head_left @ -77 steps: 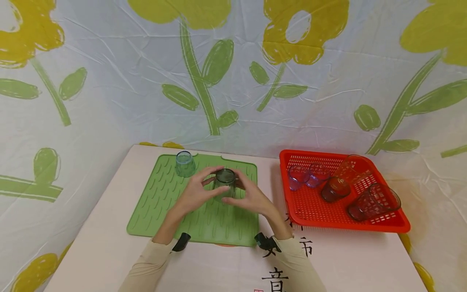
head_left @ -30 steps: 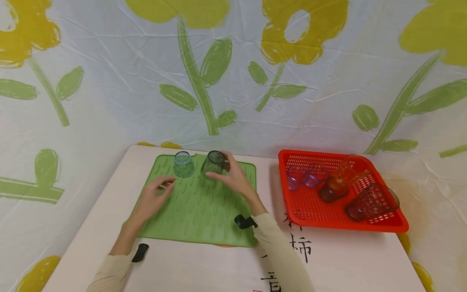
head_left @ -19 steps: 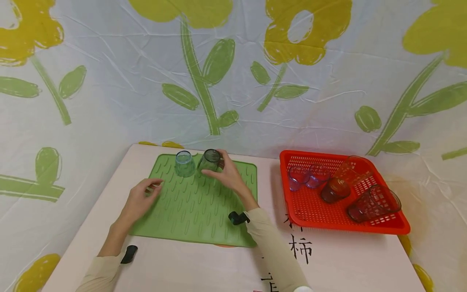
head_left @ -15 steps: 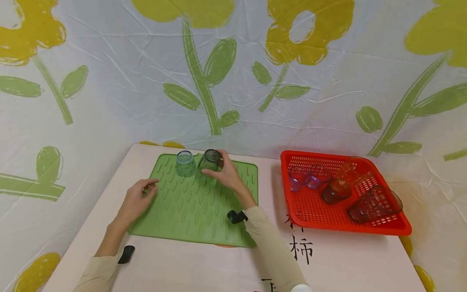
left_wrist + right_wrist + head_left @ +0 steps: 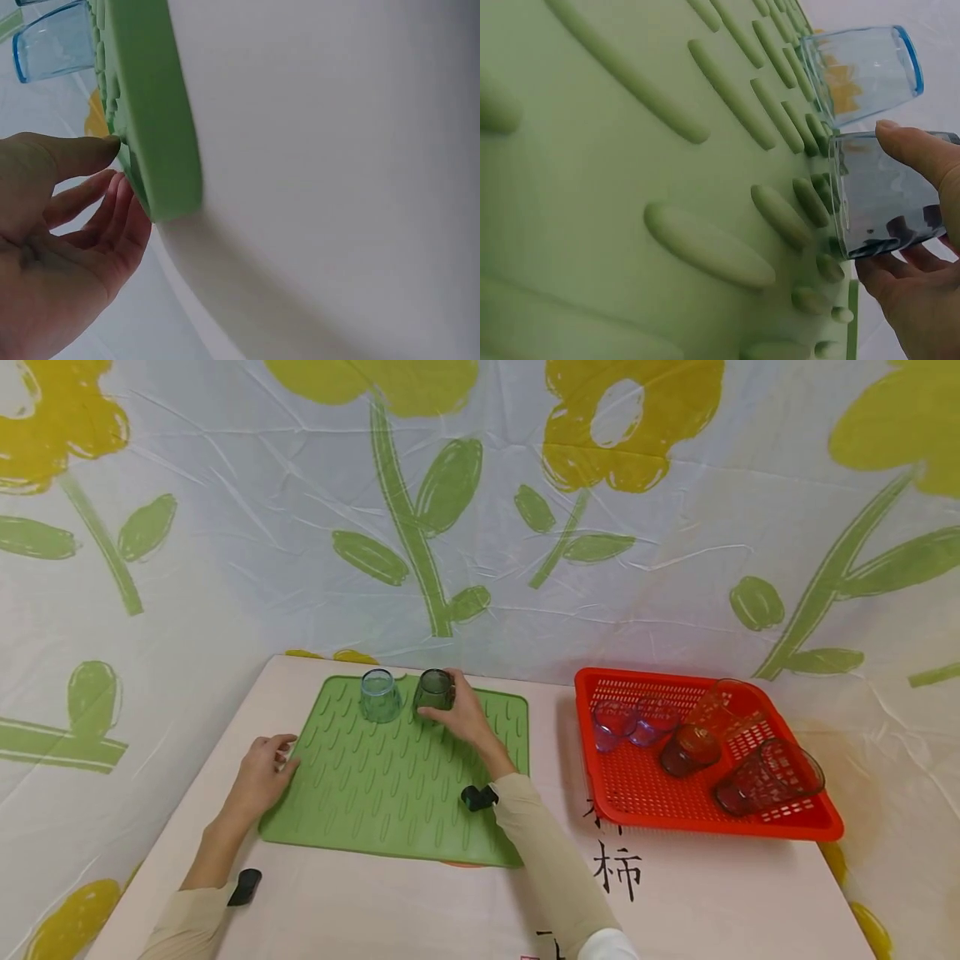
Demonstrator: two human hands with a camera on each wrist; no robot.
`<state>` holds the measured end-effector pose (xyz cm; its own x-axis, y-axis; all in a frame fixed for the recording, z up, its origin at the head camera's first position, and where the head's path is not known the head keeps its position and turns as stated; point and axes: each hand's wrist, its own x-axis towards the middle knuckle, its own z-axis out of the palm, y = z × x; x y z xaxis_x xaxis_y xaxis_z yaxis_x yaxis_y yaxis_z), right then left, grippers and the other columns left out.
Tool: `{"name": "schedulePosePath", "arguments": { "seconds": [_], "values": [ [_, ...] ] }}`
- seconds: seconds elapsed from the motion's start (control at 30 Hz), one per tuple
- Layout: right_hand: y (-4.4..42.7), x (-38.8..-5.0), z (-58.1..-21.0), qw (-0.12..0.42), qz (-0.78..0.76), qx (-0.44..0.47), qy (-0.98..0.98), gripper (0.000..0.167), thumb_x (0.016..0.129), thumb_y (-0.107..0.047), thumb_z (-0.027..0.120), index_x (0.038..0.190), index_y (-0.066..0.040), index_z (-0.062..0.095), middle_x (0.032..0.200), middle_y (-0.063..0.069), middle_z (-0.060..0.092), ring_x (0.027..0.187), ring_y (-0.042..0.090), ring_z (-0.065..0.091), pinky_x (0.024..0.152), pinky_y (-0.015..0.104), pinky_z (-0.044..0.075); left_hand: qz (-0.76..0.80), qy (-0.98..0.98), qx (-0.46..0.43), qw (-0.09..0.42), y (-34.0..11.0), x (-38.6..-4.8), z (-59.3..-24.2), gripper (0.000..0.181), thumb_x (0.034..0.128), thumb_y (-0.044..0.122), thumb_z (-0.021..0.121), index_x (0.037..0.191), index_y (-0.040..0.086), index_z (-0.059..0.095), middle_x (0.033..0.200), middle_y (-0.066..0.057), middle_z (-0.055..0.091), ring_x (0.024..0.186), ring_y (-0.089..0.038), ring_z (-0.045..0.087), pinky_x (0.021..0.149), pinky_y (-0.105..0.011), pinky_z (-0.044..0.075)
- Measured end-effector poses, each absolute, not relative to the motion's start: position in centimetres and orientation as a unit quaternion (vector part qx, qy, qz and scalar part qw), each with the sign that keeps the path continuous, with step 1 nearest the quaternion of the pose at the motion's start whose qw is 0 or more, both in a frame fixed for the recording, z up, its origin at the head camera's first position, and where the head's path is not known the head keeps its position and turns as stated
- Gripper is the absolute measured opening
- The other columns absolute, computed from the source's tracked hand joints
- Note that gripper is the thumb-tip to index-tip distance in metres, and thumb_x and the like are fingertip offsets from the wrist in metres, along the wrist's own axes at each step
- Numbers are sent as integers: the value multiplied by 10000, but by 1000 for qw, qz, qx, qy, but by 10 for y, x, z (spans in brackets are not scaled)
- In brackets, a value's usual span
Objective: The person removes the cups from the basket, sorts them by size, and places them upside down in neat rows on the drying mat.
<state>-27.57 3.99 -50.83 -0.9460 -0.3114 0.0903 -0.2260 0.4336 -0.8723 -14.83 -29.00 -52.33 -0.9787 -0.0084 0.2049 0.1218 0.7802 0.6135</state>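
A grey tinted glass (image 5: 433, 692) stands mouth down near the back of the green ribbed mat (image 5: 375, 785). My right hand (image 5: 461, 714) grips it from the right, thumb on the near side and fingers round the far side. In the right wrist view the glass (image 5: 877, 191) has its mouth end at the mat. Just left of it stands a light blue glass (image 5: 380, 697), also mouth down, with a small gap between. My left hand (image 5: 261, 777) is by the mat's left edge, fingers loosely bent and holding nothing; whether it touches the mat I cannot tell.
A red perforated basket (image 5: 637, 814) on the right holds several glasses, among them a purple-tinted pair (image 5: 626, 722), a dark tumbler (image 5: 688, 750) and a tall glass (image 5: 768, 777) lying tilted. A flower-printed cloth (image 5: 300, 485) hangs behind the white table (image 5: 375, 910).
Both hands were on the grey glass; the left let go and drew back left to the mat's edge. The right hand carried the glass backward beside the blue glass, where it went from tilted to upright.
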Motion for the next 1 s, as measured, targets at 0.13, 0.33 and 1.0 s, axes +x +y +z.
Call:
{"name": "schedulePosePath", "arguments": {
  "seconds": [0.13, 0.33, 1.0],
  "values": [
    [38, -278, -511, 46, -504, -165, 847, 845, 913, -212, 816, 1573, -64, 310, 1506, 168, 460, 1347, 319, 501, 1064, 466, 464, -330, -940, -31, 82, -292, -149, -524, 343, 933, -91, 660, 1244, -201, 566, 1005, -298, 588, 846, -359, 625, 729, -461, 536],
    [34, -278, -513, 51, -502, -170, 847, 851, 911, -202, 817, 1577, -70, 304, 1514, 161, 450, 1364, 310, 487, 1075, 471, 453, -331, -939, -44, 79, -295, -149, -525, 313, 935, -105, 654, 1221, -209, 581, 999, -300, 596, 865, -380, 626, 735, -462, 542],
    [35, -272, -510, 58, -485, -186, 853, 911, 893, -241, 837, 1581, -50, 271, 1537, 199, 388, 1405, 336, 431, 1109, 510, 415, -339, -938, -35, 61, -298, -148, -520, 291, 925, -125, 650, 1199, -204, 593, 1008, -300, 598, 861, -364, 603, 708, -371, 502]
  ]
}}
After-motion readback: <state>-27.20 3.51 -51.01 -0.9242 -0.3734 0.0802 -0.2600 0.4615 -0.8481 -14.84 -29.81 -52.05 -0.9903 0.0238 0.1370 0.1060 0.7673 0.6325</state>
